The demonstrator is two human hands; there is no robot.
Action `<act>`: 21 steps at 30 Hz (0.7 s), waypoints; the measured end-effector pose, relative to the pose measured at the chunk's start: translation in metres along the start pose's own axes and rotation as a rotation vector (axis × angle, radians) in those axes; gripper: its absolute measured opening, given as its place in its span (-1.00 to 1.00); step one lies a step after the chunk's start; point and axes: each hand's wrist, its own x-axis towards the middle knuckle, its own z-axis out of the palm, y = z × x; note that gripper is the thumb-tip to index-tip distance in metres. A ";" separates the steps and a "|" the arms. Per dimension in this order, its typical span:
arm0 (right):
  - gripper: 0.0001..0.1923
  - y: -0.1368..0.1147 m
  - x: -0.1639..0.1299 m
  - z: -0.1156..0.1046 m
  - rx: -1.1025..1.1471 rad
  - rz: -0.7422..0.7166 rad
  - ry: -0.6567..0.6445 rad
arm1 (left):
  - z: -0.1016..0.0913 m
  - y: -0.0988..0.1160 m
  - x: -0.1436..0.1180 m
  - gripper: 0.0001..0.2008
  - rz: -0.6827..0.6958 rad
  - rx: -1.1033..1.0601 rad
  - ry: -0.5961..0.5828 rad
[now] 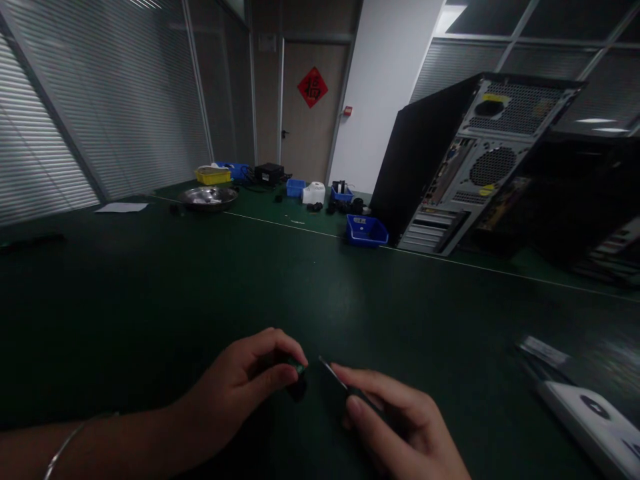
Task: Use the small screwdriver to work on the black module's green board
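Observation:
Low in the head view, my left hand (250,380) pinches a small green piece (299,367) between thumb and fingertips. It looks like a bit of circuit board, but most of it is covered by the fingers. To its right, my right hand (400,420) grips a thin metal tool with a narrow tip (331,371); its rear part is hidden in the hand, so I cannot tell the exact kind. The tool's tip points toward the green piece, with a small gap between them. Both hands are just above the dark green tabletop (240,280).
A black computer tower (440,160) stands tilted at the right, beside a blue bin (367,231). Toward the back are a metal bowl (209,198), a yellow tray (213,176) and a white device (314,193). A white-and-grey device (590,413) lies at the lower right.

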 end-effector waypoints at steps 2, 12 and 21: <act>-0.59 -0.003 0.002 0.000 0.065 0.062 -0.026 | 0.001 0.000 -0.002 -0.87 0.116 0.139 -0.151; -0.64 -0.007 0.004 0.001 0.124 0.073 -0.086 | 0.005 0.021 -0.005 -0.73 0.291 0.380 -0.283; -0.54 -0.016 0.006 -0.001 0.126 0.139 -0.174 | 0.019 -0.030 -0.013 -0.60 0.371 0.662 -0.126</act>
